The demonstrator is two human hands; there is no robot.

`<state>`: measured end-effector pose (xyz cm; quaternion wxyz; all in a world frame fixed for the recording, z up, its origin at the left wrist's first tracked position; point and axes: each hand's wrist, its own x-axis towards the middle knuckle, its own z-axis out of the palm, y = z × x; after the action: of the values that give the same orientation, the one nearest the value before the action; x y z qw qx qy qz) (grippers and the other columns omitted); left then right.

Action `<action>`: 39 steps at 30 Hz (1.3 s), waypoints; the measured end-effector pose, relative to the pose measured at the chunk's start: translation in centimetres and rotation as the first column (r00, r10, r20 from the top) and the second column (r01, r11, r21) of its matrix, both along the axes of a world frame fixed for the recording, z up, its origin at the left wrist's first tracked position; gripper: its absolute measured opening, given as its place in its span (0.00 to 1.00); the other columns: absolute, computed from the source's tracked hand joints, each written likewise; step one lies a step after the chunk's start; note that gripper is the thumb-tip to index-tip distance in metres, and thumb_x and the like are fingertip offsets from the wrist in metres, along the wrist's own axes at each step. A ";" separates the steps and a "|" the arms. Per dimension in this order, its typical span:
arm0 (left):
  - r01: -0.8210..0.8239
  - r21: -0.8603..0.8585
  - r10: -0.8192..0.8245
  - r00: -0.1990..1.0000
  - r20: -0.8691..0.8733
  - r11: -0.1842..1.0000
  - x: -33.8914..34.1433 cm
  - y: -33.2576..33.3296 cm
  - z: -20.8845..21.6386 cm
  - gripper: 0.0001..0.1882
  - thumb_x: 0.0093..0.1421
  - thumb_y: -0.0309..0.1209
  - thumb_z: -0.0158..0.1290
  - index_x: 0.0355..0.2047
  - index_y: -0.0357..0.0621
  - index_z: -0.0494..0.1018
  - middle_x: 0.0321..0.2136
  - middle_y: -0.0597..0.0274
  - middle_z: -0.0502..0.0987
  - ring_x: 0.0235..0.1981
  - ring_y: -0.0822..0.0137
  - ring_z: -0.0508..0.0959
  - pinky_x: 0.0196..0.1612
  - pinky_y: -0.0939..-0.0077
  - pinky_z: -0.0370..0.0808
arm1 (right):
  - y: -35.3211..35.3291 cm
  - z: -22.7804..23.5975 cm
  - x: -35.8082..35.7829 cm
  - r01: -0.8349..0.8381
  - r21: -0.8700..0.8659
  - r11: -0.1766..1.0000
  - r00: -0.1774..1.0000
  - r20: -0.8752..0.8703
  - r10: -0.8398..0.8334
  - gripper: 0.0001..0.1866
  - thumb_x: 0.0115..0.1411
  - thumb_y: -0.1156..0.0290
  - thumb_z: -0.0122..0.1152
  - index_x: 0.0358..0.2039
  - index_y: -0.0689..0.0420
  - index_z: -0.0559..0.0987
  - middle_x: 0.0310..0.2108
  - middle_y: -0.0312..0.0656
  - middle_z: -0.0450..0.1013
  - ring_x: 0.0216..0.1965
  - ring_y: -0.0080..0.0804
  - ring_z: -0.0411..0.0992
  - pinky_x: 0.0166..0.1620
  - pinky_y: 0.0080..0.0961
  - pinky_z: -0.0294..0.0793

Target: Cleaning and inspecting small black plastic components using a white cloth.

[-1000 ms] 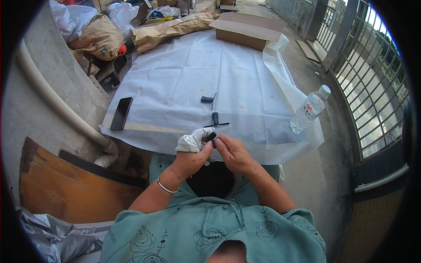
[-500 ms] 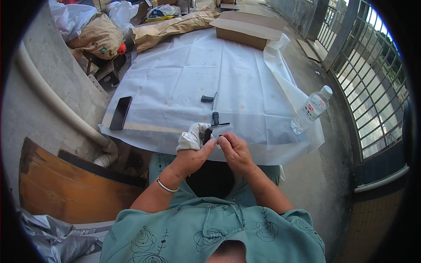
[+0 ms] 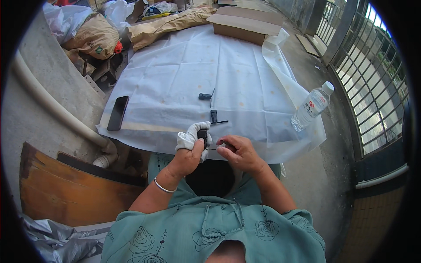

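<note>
My left hand is closed around a bunched white cloth and a small black block-shaped piece, with its thumb on the black piece. A thin dark rod sticks out from it to the right. Close by, my right hand has curled fingers, and a gap shows between its thumb and forefinger near the rod's end. I see nothing held there. Beyond my hands, on the white sheet, lie one black block with a thin arm and another similar black piece.
A white plastic sheet covers the table. On it are a dark phone at the left, a clear water bottle at the right, and a cardboard box at the far edge. Brown paper and bags lie far left.
My right hand has drawn slightly right, away from my left, and its thumb and forefinger have parted. The black piece in my left hand has turned more into view, showing its rod.
</note>
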<state>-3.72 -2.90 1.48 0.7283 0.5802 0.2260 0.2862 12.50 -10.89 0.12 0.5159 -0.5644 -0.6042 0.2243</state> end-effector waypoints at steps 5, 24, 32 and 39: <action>0.064 0.059 -0.060 0.996 -0.073 0.996 -0.4 -0.1 0.2 0.19 0.59 0.24 0.36 0.52 0.41 0.57 0.32 0.65 0.66 0.21 0.81 0.61 0.24 0.89 0.63 | -0.1 -0.8 0.2 -0.060 0.107 0.992 0.997 0.056 0.055 0.05 0.52 0.73 0.60 0.27 0.62 0.75 0.19 0.42 0.69 0.19 0.30 0.66 0.25 0.23 0.65; 0.091 0.358 0.000 0.969 -0.247 0.929 -0.2 -0.6 0.3 0.15 0.55 0.22 0.38 0.44 0.40 0.62 0.31 0.67 0.65 0.30 0.81 0.62 0.34 0.86 0.65 | 0.6 0.2 -0.9 -0.182 -0.120 0.976 0.978 -0.121 0.168 0.12 0.60 0.68 0.50 0.25 0.64 0.72 0.15 0.45 0.64 0.18 0.30 0.59 0.25 0.27 0.63; 0.152 0.500 0.085 0.904 -0.419 0.852 0.3 -0.9 0.6 0.14 0.55 0.25 0.42 0.42 0.35 0.63 0.32 0.54 0.69 0.38 0.66 0.70 0.42 0.75 0.68 | 0.8 -1.6 -1.8 -0.159 -0.237 0.958 0.976 -0.187 0.115 0.14 0.59 0.68 0.49 0.22 0.64 0.70 0.16 0.51 0.65 0.19 0.46 0.62 0.26 0.32 0.63; 0.161 0.855 0.255 0.913 -0.319 0.492 -1.0 2.5 -2.1 0.16 0.59 0.31 0.49 0.45 0.34 0.68 0.33 0.58 0.73 0.29 0.71 0.76 0.32 0.79 0.73 | 4.2 -1.8 2.9 0.308 0.118 0.944 0.842 0.429 -0.328 0.08 0.56 0.68 0.52 0.26 0.59 0.71 0.22 0.48 0.71 0.24 0.48 0.70 0.28 0.38 0.68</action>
<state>-4.71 -0.39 -0.59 0.2643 0.9058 0.2123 0.2541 15.44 -6.67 -1.71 0.4072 -0.6813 -0.6082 -0.0120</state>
